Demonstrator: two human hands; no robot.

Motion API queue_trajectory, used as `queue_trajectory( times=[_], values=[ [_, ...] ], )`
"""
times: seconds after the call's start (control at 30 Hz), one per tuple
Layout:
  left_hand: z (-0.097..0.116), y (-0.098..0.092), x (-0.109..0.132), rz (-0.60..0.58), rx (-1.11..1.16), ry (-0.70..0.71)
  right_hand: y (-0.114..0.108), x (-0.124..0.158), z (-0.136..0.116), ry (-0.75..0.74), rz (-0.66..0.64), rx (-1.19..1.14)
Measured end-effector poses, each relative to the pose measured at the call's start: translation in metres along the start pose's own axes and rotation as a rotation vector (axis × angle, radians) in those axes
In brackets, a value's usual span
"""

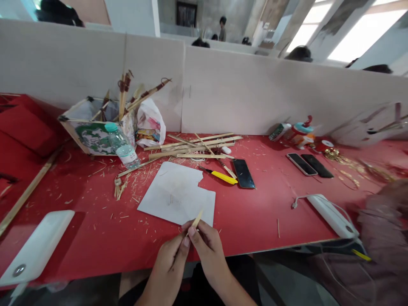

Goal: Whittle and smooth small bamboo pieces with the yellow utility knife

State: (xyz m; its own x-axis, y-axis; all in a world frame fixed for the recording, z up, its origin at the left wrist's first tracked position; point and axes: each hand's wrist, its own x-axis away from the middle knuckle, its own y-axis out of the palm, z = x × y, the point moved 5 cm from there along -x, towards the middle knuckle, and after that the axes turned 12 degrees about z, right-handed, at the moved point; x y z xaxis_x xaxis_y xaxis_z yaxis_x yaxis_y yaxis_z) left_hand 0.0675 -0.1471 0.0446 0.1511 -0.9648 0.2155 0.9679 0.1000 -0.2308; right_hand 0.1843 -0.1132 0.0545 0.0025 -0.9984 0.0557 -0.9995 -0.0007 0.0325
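Both my hands meet at the near edge of the red table (255,212). My left hand (170,261) and my right hand (207,250) pinch a thin bamboo sliver (197,219) whose tip points up and away over a white sheet of paper (178,193). The fingers of both hands are closed round its lower end. Beyond the paper lie a yellow utility knife (221,175), a black phone (243,173) and a loose pile of bamboo strips (194,146).
A frame box with sticks (92,127), a plastic bottle (123,146) and a white bag (149,123) stand at the back left. Two phones (307,164) and a white power bank (331,214) lie right. Another white device (36,246) lies near left. A person's sleeve (385,229) shows at the right.
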Motion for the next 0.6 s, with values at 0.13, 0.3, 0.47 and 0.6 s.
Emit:
queue_trajectory(
  times=[0.13, 0.3, 0.47, 0.6],
  values=[
    [0.017, 0.000, -0.011, -0.126, -0.238, 0.239, -0.022, -0.002, -0.003, -0.012, 0.149, -0.026],
    [0.036, -0.026, -0.068, 0.031, -0.239, 0.318, -0.042, -0.032, -0.020, -0.038, 0.086, 0.146],
    [0.037, -0.021, -0.138, -0.098, 0.192, 0.223, -0.013, -0.084, -0.020, -0.218, -0.130, 0.493],
    [0.021, -0.022, -0.169, -0.038, 0.327, 0.201, 0.013, -0.116, -0.003, -0.312, -0.214, 0.547]
  ],
)
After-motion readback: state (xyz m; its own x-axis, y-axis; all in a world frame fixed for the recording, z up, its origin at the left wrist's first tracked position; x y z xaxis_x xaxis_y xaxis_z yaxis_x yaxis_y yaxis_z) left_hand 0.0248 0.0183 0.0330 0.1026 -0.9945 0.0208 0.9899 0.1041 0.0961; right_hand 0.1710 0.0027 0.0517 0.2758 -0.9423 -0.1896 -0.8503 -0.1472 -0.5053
